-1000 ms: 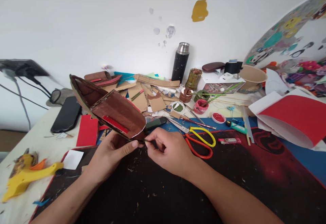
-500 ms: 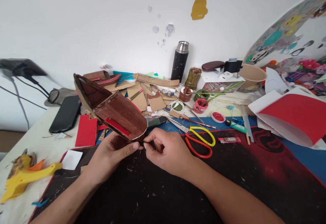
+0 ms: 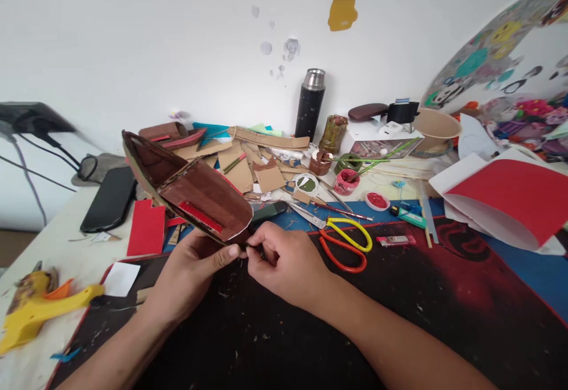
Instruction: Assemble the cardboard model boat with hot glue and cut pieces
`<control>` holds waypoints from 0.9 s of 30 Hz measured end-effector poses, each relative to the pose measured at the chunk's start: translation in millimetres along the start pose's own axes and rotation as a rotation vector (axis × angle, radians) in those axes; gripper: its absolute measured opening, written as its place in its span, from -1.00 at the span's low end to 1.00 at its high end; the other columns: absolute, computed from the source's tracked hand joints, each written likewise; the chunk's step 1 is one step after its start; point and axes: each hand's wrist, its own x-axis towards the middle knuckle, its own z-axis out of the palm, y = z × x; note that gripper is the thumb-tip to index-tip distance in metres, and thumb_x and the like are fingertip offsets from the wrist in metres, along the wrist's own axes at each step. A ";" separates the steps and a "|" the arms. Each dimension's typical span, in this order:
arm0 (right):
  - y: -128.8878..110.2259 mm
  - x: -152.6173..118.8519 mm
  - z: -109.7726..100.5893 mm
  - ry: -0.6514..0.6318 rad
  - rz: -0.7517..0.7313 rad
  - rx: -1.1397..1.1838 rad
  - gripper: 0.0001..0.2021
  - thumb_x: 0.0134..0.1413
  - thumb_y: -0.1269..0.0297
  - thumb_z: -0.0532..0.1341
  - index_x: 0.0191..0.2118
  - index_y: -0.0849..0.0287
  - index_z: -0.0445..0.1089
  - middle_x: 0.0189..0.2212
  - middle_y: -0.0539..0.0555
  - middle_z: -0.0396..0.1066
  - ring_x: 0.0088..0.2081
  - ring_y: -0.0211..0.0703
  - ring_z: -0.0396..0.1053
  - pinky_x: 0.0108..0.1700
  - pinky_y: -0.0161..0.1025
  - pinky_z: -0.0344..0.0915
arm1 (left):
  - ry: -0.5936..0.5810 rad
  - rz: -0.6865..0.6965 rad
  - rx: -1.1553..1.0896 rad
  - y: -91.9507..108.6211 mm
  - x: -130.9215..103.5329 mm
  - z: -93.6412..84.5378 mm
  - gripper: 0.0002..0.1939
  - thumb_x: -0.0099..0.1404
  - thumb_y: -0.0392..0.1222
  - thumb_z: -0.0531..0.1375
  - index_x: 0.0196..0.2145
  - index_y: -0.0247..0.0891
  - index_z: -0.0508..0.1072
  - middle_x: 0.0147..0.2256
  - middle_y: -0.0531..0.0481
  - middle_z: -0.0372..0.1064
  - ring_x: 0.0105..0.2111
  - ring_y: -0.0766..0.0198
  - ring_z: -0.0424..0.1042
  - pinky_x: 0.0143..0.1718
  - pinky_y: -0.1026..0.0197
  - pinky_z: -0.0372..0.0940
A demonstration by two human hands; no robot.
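A brown model boat (image 3: 208, 195) with a pointed end up at the left and a red corrugated strip along its near side is tilted above the black mat. My left hand (image 3: 190, 274) holds it from below, with the thumb near its lower right end. My right hand (image 3: 284, 263) is closed in a pinch at that same end, close to the left thumb. What sits between the right fingertips is too small to name. Just behind the right hand lies a dark green tool (image 3: 269, 212), partly hidden by the boat.
Scissors (image 3: 344, 242) lie right of my hands. A yellow glue gun (image 3: 31, 313) and black phone (image 3: 107, 200) are at left. Behind are cardboard scraps (image 3: 235, 171), paint jars (image 3: 347, 183) and a black flask (image 3: 309, 106). Red paper (image 3: 515, 195) lies at right.
The whole view has shifted slightly, so things appear a little further left. Both hands keep nearly the same pose on the boat.
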 end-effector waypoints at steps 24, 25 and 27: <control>-5.4 4.6 -10.3 0.177 0.048 0.217 -0.94 0.25 0.27 0.27 -0.26 0.10 0.42 -0.65 -0.19 0.20 -0.62 -0.32 0.18 -0.48 -0.32 0.11 | 0.031 -0.014 -0.119 1.6 6.6 0.8 -0.58 0.18 0.01 0.53 -0.04 -0.18 0.71 0.01 -0.15 0.67 0.05 -0.10 0.58 0.06 0.05 0.47; -5.3 6.0 -11.6 0.194 0.070 0.266 -0.92 0.25 0.26 0.27 -0.28 0.10 0.41 -0.65 -0.19 0.19 -0.62 -0.32 0.18 -0.49 -0.32 0.11 | 0.029 -0.028 -0.132 1.8 6.4 1.2 -0.58 0.17 0.01 0.53 -0.04 -0.18 0.71 0.03 -0.16 0.67 0.08 -0.13 0.57 0.08 0.02 0.47; -4.4 9.1 -14.1 0.210 0.138 0.398 -0.89 0.26 0.22 0.28 -0.29 0.09 0.38 -0.65 -0.20 0.17 -0.64 -0.33 0.14 -0.52 -0.33 0.09 | 0.021 -0.062 -0.154 1.6 6.2 1.4 -0.57 0.17 0.01 0.52 -0.03 -0.18 0.72 0.04 -0.18 0.66 0.11 -0.17 0.56 0.10 -0.02 0.47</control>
